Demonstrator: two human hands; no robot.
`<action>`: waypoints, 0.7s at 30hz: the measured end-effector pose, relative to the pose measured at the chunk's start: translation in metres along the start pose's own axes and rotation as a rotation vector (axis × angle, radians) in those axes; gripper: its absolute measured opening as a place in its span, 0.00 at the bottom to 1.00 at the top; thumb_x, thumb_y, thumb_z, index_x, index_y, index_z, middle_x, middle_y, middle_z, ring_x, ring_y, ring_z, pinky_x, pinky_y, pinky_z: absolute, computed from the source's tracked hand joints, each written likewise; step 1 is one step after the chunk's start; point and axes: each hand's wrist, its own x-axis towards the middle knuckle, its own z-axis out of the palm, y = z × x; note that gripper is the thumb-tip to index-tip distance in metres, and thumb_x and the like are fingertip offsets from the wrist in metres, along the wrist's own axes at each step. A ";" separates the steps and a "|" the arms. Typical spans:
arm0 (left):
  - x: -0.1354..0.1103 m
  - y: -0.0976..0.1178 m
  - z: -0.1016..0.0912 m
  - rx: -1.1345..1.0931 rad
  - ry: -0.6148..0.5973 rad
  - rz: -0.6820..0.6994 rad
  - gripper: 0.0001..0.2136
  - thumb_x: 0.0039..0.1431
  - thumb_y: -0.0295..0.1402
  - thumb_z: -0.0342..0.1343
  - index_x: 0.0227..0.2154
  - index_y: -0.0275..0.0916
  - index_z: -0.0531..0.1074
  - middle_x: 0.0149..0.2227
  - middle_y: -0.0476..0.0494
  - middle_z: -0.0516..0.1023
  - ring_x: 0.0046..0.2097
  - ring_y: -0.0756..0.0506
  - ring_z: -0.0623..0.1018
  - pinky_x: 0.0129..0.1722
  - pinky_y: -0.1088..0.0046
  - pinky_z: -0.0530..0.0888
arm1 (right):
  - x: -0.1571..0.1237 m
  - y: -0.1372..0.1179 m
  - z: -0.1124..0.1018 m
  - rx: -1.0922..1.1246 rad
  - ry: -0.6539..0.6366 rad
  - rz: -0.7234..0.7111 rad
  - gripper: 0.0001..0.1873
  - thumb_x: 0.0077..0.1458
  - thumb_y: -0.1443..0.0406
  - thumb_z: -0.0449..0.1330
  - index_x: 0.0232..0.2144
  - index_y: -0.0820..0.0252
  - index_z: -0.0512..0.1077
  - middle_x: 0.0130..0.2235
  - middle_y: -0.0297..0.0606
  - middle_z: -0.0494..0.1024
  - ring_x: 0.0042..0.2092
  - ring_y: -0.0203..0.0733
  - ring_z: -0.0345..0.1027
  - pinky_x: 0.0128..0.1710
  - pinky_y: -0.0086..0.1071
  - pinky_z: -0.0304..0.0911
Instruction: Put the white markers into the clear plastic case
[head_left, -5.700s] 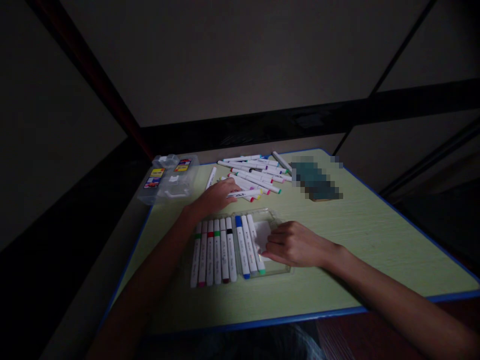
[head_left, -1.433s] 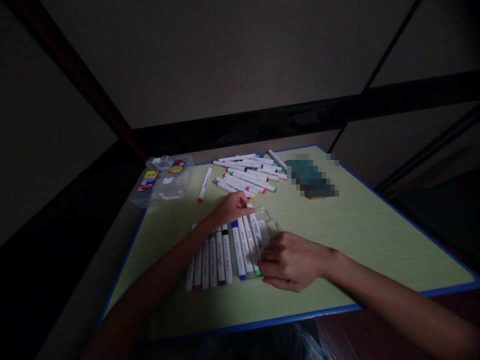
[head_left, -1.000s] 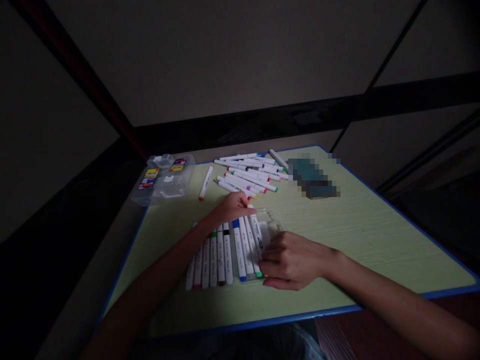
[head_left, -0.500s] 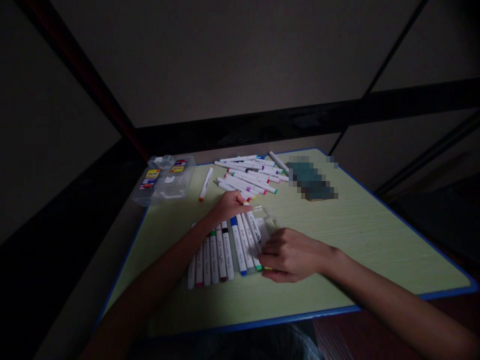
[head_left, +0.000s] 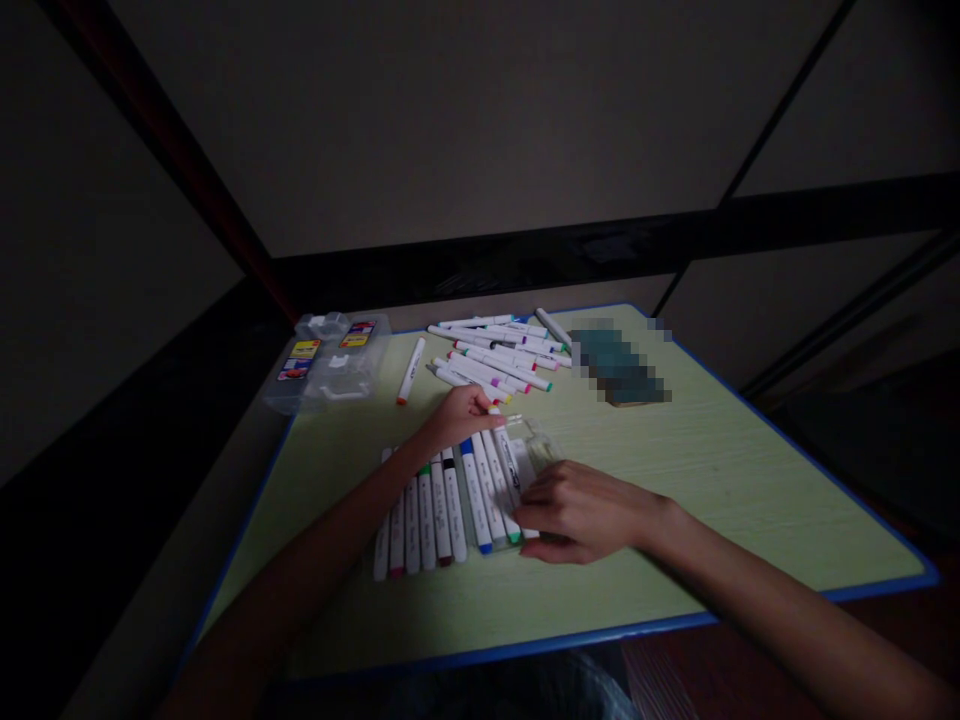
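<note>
White markers with coloured ends stand side by side in a clear plastic tray (head_left: pixel 541 440) and beside it. My left hand (head_left: pixel 463 414) is closed, thumb and fingers pinching the yellow upper end of a white marker (head_left: pixel 507 458) that slants across the tray. At this marker's lower end, my right hand (head_left: pixel 574 510) has its fingers curled round it; the end itself is hidden. Just left lies a blue-ended marker (head_left: pixel 475 495). Farther left is a row of several markers (head_left: pixel 426 520), partly under my left forearm.
A loose heap of markers (head_left: pixel 495 355) lies at the back of the table (head_left: pixel 675 500). One orange-ended marker (head_left: pixel 411 370) lies apart from it. At the back left is a clear plastic case (head_left: pixel 337 365) with labels. A blurred-out dark green object (head_left: pixel 619 362) lies at the back right.
The yellow tip seen earlier beside my right hand's fingers is no longer visible. Both hands stay almost in place; the view has shifted slightly.
</note>
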 end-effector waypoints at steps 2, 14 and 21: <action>0.001 -0.001 0.001 -0.004 0.004 -0.004 0.12 0.35 0.29 0.62 0.20 0.34 0.62 0.16 0.55 0.66 0.20 0.54 0.67 0.20 0.80 0.61 | 0.001 0.000 0.000 -0.008 -0.002 0.005 0.12 0.56 0.59 0.49 0.27 0.60 0.65 0.23 0.32 0.68 0.23 0.34 0.58 0.23 0.34 0.42; 0.001 -0.001 0.000 -0.020 0.006 -0.012 0.12 0.35 0.28 0.62 0.19 0.34 0.62 0.17 0.55 0.66 0.22 0.54 0.68 0.22 0.80 0.62 | 0.000 -0.002 -0.002 -0.059 0.025 -0.005 0.15 0.56 0.57 0.49 0.26 0.61 0.65 0.22 0.32 0.67 0.22 0.33 0.56 0.23 0.34 0.39; 0.001 -0.001 -0.001 -0.031 0.013 -0.014 0.13 0.34 0.29 0.62 0.19 0.34 0.62 0.18 0.55 0.66 0.22 0.55 0.67 0.22 0.80 0.61 | -0.001 -0.003 0.001 -0.057 0.071 -0.020 0.14 0.57 0.60 0.47 0.24 0.61 0.64 0.21 0.32 0.67 0.21 0.33 0.57 0.23 0.33 0.41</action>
